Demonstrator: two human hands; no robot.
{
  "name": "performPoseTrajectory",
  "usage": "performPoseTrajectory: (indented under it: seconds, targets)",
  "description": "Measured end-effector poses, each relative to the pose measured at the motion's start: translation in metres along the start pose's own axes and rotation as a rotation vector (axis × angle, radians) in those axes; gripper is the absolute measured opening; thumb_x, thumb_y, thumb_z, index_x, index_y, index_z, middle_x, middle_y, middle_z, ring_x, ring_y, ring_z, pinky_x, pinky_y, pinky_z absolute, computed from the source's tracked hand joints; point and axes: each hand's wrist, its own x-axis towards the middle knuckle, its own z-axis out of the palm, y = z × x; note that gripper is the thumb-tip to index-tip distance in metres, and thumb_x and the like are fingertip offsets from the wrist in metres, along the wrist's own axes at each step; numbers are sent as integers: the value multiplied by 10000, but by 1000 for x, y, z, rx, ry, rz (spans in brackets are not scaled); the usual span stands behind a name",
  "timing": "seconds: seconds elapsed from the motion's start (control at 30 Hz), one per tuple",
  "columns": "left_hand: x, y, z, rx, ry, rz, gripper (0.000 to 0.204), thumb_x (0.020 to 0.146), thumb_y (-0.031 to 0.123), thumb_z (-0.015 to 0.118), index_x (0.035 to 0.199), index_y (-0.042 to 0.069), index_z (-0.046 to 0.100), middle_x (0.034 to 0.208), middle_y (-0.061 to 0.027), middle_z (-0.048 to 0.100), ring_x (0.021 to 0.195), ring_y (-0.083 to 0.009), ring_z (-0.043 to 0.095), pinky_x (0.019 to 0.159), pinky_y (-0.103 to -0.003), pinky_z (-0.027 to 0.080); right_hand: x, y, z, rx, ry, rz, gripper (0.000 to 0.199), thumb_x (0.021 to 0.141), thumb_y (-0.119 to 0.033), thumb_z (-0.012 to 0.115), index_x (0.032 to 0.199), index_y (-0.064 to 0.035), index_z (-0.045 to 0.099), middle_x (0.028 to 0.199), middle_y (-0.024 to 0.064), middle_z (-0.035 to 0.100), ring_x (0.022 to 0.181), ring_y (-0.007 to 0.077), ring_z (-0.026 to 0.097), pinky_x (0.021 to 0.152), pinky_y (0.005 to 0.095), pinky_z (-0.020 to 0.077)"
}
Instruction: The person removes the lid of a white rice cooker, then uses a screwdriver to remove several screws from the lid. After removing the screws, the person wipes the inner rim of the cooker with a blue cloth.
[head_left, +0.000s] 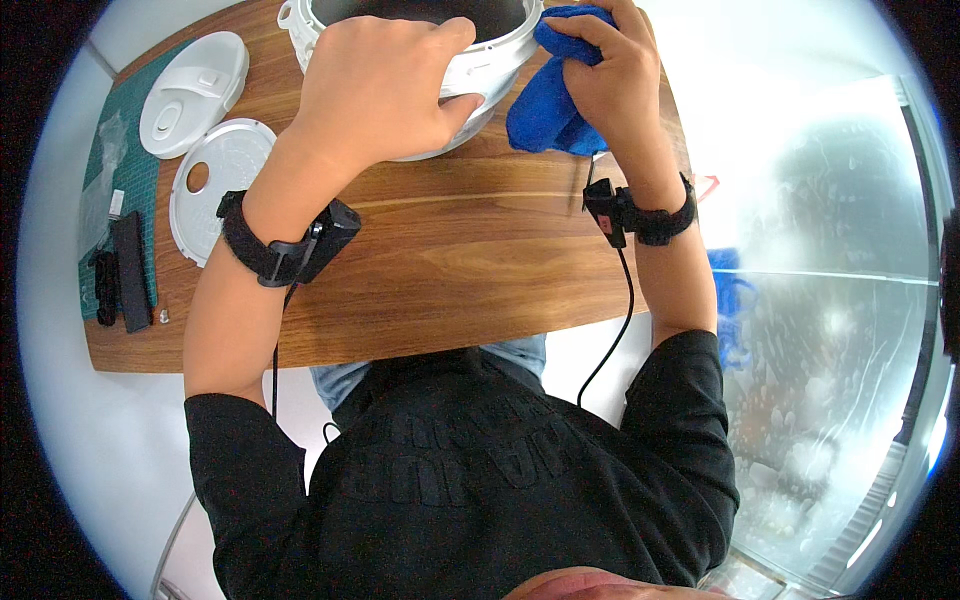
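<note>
A white rice cooker body (480, 70) with a dark inner bowl stands at the far middle of the wooden table (450, 270). My left hand (375, 85) grips its near rim from above. My right hand (610, 75) is closed on a blue cloth (545, 115), pressed against the cooker's right side at the rim. Both wrists wear black bands with small devices and cables.
At the table's left lie a white cooker lid (192, 92) and a round white inner lid plate (215, 185) with a hole. A green cutting mat (125, 190) carries black tools (122, 270) and a clear bag. A glossy reflective surface is on the right.
</note>
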Motion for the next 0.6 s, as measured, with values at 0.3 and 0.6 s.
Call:
performPoseTrajectory:
  seconds: [0.3,0.6]
  targets:
    - [2,1,-1,-37,5,-22,366,758,375,814,978,126,660,819,-126,730,763,-381,709,642,-503,555,-22,-37,6,22,66,-208,336,626,-13,713,932,-143,763,1042,93,631,959,342,603,806,452,516]
    - [1,-1,0,-45,20,-7,358,749,378,814,956,129,663,834,-125,733,765,-379,709,650,-495,557,-24,-24,1,-54,41,-150,356,648,57,752,949,-123,813,1051,107,661,959,294,627,784,399,541]
